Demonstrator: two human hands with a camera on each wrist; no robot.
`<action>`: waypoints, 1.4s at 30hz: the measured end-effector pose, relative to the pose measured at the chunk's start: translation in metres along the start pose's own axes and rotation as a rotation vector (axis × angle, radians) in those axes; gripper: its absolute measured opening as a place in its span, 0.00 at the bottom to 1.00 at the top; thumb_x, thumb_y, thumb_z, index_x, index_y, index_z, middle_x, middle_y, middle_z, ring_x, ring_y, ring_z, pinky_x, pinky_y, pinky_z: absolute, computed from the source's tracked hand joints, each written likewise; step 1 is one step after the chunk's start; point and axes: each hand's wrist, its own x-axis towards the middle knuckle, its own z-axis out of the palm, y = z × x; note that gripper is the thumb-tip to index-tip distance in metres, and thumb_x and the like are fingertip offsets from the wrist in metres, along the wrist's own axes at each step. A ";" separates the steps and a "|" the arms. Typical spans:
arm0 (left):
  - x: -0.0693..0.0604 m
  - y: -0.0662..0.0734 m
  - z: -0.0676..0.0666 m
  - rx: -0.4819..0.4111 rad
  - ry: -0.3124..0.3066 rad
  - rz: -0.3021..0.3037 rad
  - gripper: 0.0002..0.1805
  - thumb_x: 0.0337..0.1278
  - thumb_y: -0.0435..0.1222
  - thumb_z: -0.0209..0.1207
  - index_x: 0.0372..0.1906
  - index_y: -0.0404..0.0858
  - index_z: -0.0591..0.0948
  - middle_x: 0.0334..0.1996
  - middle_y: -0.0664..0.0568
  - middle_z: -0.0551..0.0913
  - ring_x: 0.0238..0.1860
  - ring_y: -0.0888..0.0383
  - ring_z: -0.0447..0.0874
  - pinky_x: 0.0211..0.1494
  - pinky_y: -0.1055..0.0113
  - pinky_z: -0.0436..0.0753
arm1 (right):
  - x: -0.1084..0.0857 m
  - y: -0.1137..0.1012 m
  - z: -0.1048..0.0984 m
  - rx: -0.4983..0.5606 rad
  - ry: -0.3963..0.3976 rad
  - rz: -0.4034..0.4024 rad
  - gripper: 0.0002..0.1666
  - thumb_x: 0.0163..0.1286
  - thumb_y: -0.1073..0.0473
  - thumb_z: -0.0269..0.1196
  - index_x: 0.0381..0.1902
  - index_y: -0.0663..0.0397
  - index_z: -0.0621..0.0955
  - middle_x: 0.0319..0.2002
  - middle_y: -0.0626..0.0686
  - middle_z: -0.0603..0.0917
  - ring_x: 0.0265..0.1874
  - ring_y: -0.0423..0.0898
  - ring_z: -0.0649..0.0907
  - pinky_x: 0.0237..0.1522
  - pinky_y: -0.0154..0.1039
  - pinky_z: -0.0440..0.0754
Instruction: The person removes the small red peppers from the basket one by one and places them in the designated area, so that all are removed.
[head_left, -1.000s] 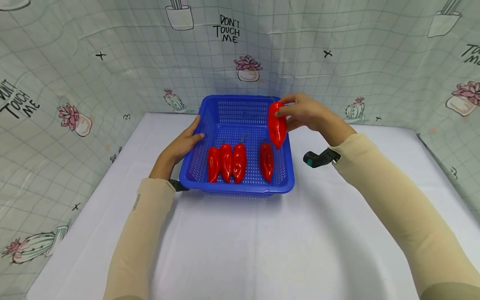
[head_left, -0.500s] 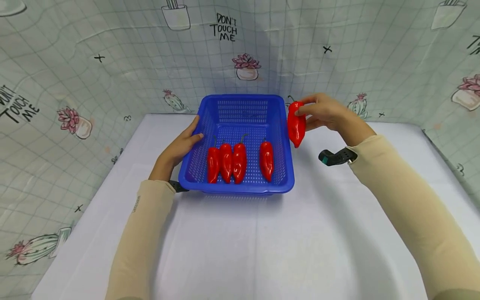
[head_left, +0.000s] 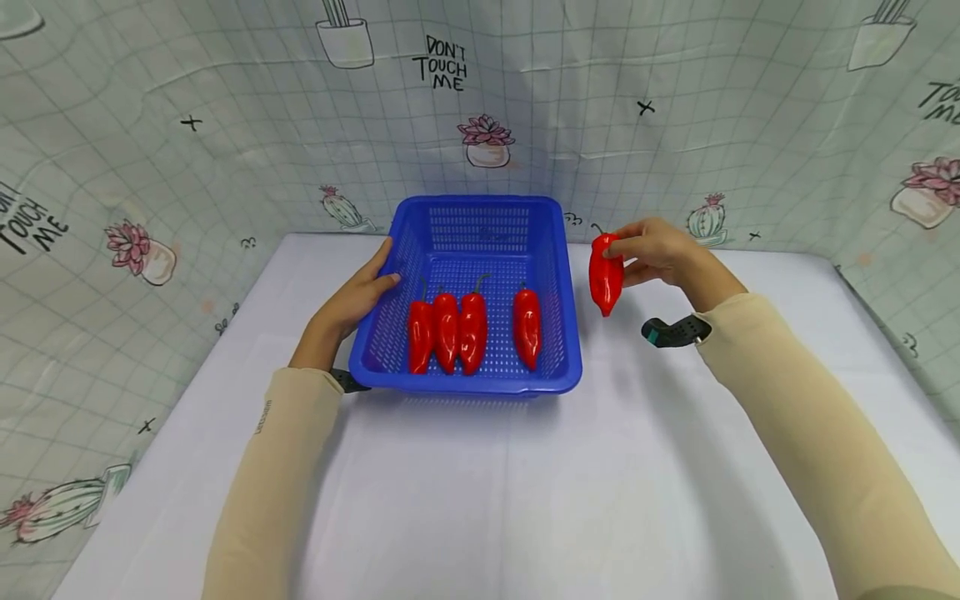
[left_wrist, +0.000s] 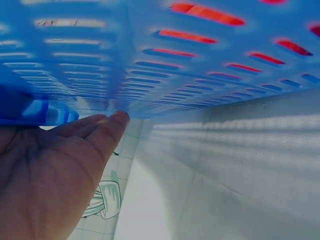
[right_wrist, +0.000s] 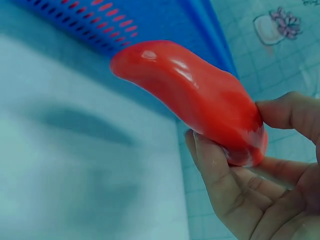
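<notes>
Blue slotted basket (head_left: 465, 385) sits mid-table in the head view, on a white tabletop (head_left: 487, 500). Left hand (head_left: 351, 302) has it by the left side: thumb over the rim, other fingers along the outside. Three red peppers (head_left: 446, 333) lie side by side in the basket, left of centre; a lone red pepper (head_left: 527, 331) lies apart from them, toward the right wall. Right hand (head_left: 662, 252) pinches another one, the held pepper (head_left: 606, 273), just outside the basket's right wall, gap visible, stem up, tip down. Beige sleeves (head_left: 273, 483) on both arms. Printed grid cloth (head_left: 570, 75) at back and sides.

Left wrist: palm and fingers against the basket's outer wall, fingers nearly straight, close together. Thumb hidden, so can't tell its pressure. Bits of red show through the slots.

Right wrist: fingertips closed onto the wide end of the held pepper from opposite sides, just a pepper's thickness open. Narrow end sticks out free, pointing away from the hand. Blurred shadow on the white surface below.
</notes>
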 end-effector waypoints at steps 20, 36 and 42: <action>0.001 0.001 0.002 -0.018 0.005 -0.001 0.38 0.75 0.33 0.39 0.79 0.54 0.35 0.80 0.52 0.33 0.79 0.45 0.36 0.77 0.46 0.49 | 0.018 0.041 0.018 -0.034 -0.058 0.042 0.37 0.72 0.60 0.56 0.72 0.70 0.58 0.57 0.69 0.72 0.30 0.43 0.85 0.38 0.41 0.87; -0.002 0.001 -0.001 -0.011 0.006 -0.006 0.38 0.75 0.34 0.39 0.79 0.57 0.35 0.80 0.54 0.32 0.79 0.47 0.35 0.77 0.45 0.48 | 0.022 0.054 0.032 -0.211 0.016 0.016 0.35 0.70 0.57 0.58 0.69 0.70 0.64 0.56 0.70 0.76 0.37 0.51 0.85 0.39 0.42 0.87; -0.002 0.001 0.000 -0.012 0.001 -0.010 0.38 0.75 0.34 0.39 0.79 0.56 0.35 0.80 0.54 0.32 0.79 0.47 0.34 0.78 0.46 0.47 | 0.019 0.053 0.033 -0.333 0.058 0.010 0.36 0.68 0.56 0.60 0.68 0.70 0.65 0.55 0.72 0.77 0.44 0.60 0.86 0.36 0.45 0.87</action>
